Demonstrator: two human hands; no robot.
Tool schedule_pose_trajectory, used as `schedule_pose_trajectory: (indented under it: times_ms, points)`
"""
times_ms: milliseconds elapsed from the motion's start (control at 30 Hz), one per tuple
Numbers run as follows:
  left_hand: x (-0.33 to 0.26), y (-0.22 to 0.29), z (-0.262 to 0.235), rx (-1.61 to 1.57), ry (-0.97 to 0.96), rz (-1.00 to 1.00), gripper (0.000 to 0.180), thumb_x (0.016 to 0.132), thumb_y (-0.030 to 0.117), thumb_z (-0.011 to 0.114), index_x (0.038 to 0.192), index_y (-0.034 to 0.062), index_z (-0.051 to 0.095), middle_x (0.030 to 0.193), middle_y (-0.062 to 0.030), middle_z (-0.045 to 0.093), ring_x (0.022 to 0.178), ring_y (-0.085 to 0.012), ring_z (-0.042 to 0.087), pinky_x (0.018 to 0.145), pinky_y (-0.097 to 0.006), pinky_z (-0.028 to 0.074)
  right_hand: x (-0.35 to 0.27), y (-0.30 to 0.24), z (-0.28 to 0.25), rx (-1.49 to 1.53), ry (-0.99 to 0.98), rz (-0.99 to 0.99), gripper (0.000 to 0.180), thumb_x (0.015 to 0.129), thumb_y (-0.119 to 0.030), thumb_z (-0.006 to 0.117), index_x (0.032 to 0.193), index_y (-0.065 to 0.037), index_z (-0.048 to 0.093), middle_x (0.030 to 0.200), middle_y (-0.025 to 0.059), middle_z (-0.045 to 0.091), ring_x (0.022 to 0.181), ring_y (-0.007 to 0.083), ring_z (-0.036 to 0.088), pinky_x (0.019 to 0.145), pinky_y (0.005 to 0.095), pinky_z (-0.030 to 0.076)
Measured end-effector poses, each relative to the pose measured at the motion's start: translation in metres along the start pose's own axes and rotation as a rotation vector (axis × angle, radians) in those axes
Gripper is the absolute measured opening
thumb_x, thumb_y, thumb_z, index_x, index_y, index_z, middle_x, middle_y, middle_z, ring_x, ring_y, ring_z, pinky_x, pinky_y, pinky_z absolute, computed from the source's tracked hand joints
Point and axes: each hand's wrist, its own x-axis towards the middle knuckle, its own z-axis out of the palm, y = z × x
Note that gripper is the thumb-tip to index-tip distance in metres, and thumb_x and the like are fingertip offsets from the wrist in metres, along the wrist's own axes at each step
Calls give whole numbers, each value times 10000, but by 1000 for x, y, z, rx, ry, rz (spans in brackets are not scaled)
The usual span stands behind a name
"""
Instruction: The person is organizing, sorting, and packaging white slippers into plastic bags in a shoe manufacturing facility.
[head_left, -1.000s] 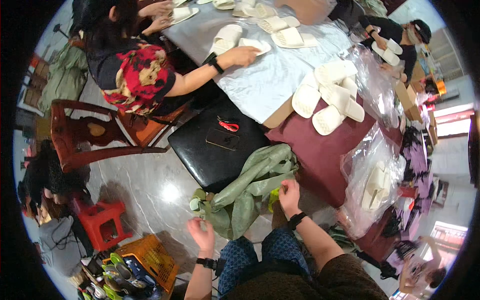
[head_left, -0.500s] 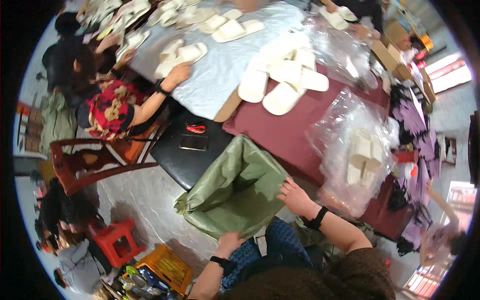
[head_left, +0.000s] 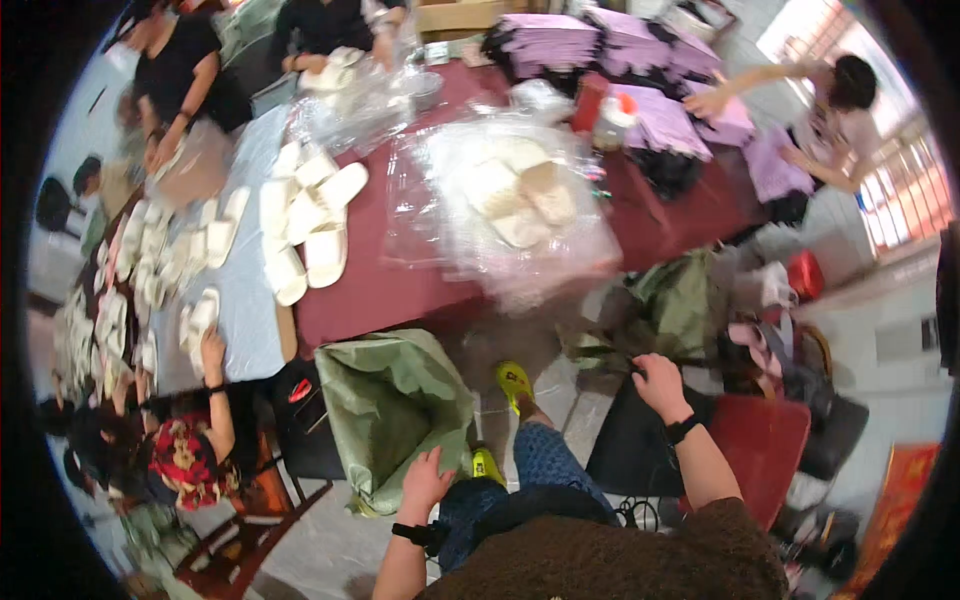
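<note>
A green woven sack (head_left: 385,400) stands with its mouth spread beside a dark seat at the left. Against the sack's near right side rests my left hand (head_left: 427,480), its fingers loosely extended. Out to the right, over a black chair seat (head_left: 640,450), my right hand (head_left: 660,388) reaches with slightly bent fingers and nothing visible in them. Just beyond its fingertips lies another green sack (head_left: 680,305), crumpled and partly in shadow. Ahead on the maroon table, clear plastic bags hold a pair of cream slippers (head_left: 520,190).
Loose cream slippers (head_left: 310,215) lie on the maroon table (head_left: 370,300), more on the pale-blue sheet (head_left: 255,310). Stacks of lilac packages (head_left: 550,45) stand at the back. Several people work around the table. A red seat (head_left: 760,450) is at my right.
My view has swung right. My right hand has left the open sack and moved toward the other green sack; my left hand stays at the first one.
</note>
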Motion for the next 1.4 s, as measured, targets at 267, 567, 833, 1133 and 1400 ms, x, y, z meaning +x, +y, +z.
schedule_pose_trajectory:
  times_ms: [267,567,833,1133,1400]
  points:
    - [-62,-11,44,297,-94,251,556,785,362,717,1243,100,544,1127,-185,619,1019,-367,601,850,-476,504,-311,53,1,-3,94,586,179,741,-206,695,892,-111,675,955,105,636,924,341,596,811,478,470]
    - [-92,66,137,464,-373,497,521,783,392,702,1197,97,585,1085,-200,649,990,-362,629,836,-471,513,-482,147,-95,-261,639,822,319,747,-116,698,1051,-62,617,1146,148,564,1076,363,517,928,458,434]
    - [-109,182,311,134,-626,385,582,808,476,680,1243,98,599,1071,-179,681,989,-348,652,864,-429,515,-542,319,-83,86,568,1145,744,724,-357,793,1308,-21,479,1306,196,522,1209,351,498,1003,424,411]
    - [-202,273,442,50,-781,475,542,832,465,636,1207,76,605,1029,-181,693,980,-363,648,860,-424,508,-544,368,-93,1146,309,1187,560,876,-246,666,1331,14,466,1277,145,578,1126,259,583,930,396,476]
    - [-200,288,434,-242,-925,63,750,821,674,578,1216,38,606,1082,-190,683,978,-301,664,856,-414,510,-565,320,-41,1659,359,1045,418,925,-188,587,1302,-38,488,1254,110,597,1110,283,588,986,449,460]
